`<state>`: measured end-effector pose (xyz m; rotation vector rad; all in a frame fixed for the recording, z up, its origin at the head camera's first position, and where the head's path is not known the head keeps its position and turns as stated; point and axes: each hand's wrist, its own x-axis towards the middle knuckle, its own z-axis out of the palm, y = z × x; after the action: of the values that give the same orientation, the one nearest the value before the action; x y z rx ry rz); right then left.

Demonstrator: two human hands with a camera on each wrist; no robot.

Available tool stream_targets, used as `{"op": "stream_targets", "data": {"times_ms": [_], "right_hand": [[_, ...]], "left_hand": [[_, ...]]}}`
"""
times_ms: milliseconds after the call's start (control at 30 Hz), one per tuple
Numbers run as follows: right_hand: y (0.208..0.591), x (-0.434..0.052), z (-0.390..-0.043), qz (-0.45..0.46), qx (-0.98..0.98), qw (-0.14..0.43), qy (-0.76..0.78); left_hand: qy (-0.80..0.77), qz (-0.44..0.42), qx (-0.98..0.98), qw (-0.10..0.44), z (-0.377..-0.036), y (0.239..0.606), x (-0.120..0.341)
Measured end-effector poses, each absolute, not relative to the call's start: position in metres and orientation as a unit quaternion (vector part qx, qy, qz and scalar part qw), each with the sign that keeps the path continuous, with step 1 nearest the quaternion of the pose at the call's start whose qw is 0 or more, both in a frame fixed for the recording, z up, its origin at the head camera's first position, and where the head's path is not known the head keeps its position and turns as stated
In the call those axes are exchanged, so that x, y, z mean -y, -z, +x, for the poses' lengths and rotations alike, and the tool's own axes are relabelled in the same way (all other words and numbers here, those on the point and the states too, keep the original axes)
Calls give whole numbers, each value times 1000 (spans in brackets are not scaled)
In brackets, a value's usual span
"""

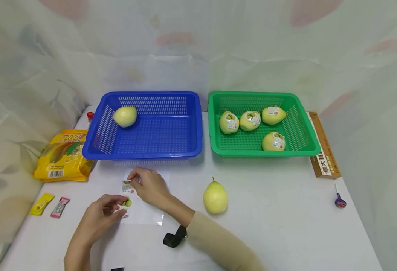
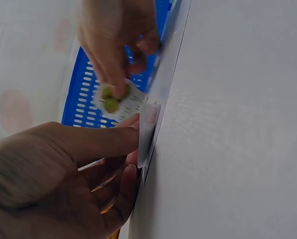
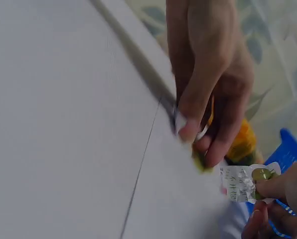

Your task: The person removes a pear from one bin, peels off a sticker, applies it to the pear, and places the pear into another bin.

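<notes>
A clear sticker sheet (image 1: 147, 212) lies on the white table in front of the blue basket. My left hand (image 1: 118, 206) holds its near left edge, fingertips on the sheet (image 2: 147, 129), beside a sticker with green dots still on it. My right hand (image 1: 133, 180) pinches a fruit sticker (image 1: 128, 183) between thumb and finger and lifts it off the sheet; the sticker (image 2: 119, 101) curls up in the air. In the right wrist view the sticker (image 3: 243, 181) hangs from my right fingers, next to my left hand (image 3: 193, 132). An unlabelled pear (image 1: 215, 197) stands right of the sheet.
A blue basket (image 1: 144, 154) holds one bare pear (image 1: 125, 116). A green basket (image 1: 263, 152) holds several labelled pears (image 1: 249, 120). A yellow snack bag (image 1: 63, 154) and two small packets (image 1: 41, 203) lie left. A brown box (image 1: 324, 150) and a lollipop (image 1: 339, 201) lie right.
</notes>
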<state>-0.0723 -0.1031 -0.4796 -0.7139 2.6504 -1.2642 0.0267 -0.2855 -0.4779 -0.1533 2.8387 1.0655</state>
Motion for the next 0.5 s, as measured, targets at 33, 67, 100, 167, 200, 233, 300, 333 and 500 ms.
{"op": "stream_targets", "data": {"times_ms": [33, 67, 100, 167, 200, 233, 300, 333, 500], "right_hand": [[476, 98, -69, -243, -863, 56, 439], [471, 92, -64, -251, -850, 53, 460], [464, 85, -59, -259, -840, 50, 475], [447, 67, -48, -275, -822, 42, 497], [438, 55, -42, -282, -814, 41, 506], [430, 42, -35, -286, -806, 40, 517], [418, 11, -24, -292, -790, 44, 538], [414, -6, -20, -295, -781, 45, 548], [416, -98, -19, -307, -770, 25, 559]], "left_hand": [[-347, -53, -935, 58, 26, 477, 285], [-342, -57, -936, 65, 25, 477, 285], [-338, -60, -937, 70, 24, 476, 285], [-330, -62, -939, 77, 22, 475, 285], [-326, -59, -940, 79, 22, 475, 284], [-319, -54, -943, 77, 21, 474, 283], [-312, -41, -947, 68, 21, 471, 279], [-309, -32, -949, 59, 21, 469, 276], [-341, 44, -939, -20, 16, 457, 245]]}}
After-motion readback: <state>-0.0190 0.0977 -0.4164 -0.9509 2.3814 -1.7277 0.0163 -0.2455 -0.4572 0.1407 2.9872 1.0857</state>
